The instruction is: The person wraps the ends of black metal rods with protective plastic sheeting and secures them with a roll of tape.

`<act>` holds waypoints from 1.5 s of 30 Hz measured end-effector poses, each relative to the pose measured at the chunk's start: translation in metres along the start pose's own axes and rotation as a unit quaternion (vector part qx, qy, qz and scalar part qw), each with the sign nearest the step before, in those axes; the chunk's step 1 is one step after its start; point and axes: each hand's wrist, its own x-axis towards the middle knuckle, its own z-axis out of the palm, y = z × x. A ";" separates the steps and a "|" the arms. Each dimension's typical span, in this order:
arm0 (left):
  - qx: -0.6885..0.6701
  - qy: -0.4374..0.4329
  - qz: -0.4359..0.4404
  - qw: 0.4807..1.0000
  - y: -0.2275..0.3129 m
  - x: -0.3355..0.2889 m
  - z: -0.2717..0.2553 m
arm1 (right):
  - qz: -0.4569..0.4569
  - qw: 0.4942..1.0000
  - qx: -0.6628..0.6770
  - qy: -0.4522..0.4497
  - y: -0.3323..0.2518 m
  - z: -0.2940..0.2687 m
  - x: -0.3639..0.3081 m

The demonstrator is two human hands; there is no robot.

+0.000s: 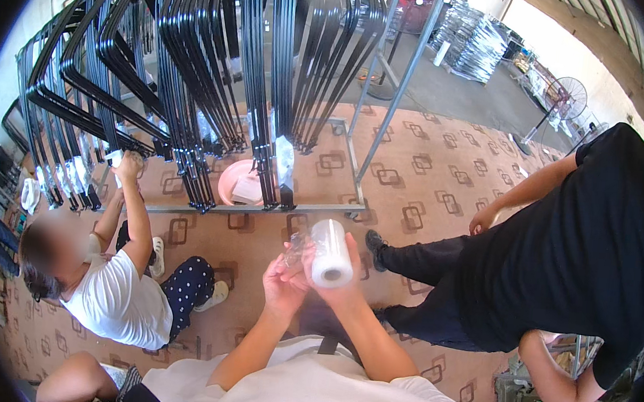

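A roll of clear stretch film (330, 254) is held upright in front of my body, the end of its core facing me. My right hand (347, 286) is closed round its side, most of the fingers hidden behind the roll. Just left of it, my left hand (284, 283) has its fingers bent together on a loose, crumpled piece of the film (296, 249). Beyond my hands, black bent metal tubes (190, 44) hang in a row on a rack, several of them wrapped in plastic (284, 159) at their lower ends.
A grey metal rack frame (393, 92) stands ahead, with a pink basin (236, 182) under the tubes. At left, a crouching person (127, 280) in white handles the tubes. To the right stands a person in black (555, 252). A floor fan (564, 100) is farther back.
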 end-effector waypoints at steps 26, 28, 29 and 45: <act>0.698 0.000 0.159 0.698 0.001 0.030 0.050 | -0.093 0.887 -0.452 0.023 -0.009 -0.001 0.046; 0.702 0.017 0.135 0.700 -0.007 0.044 0.048 | -0.091 0.897 -0.430 0.036 -0.027 -0.003 0.050; 0.714 0.019 0.133 0.687 -0.013 0.052 0.049 | -0.090 0.902 -0.420 0.040 -0.038 -0.004 0.054; 0.522 -0.125 -0.016 0.843 -0.152 0.236 0.019 | -0.283 0.900 -0.318 0.091 -0.279 0.022 0.105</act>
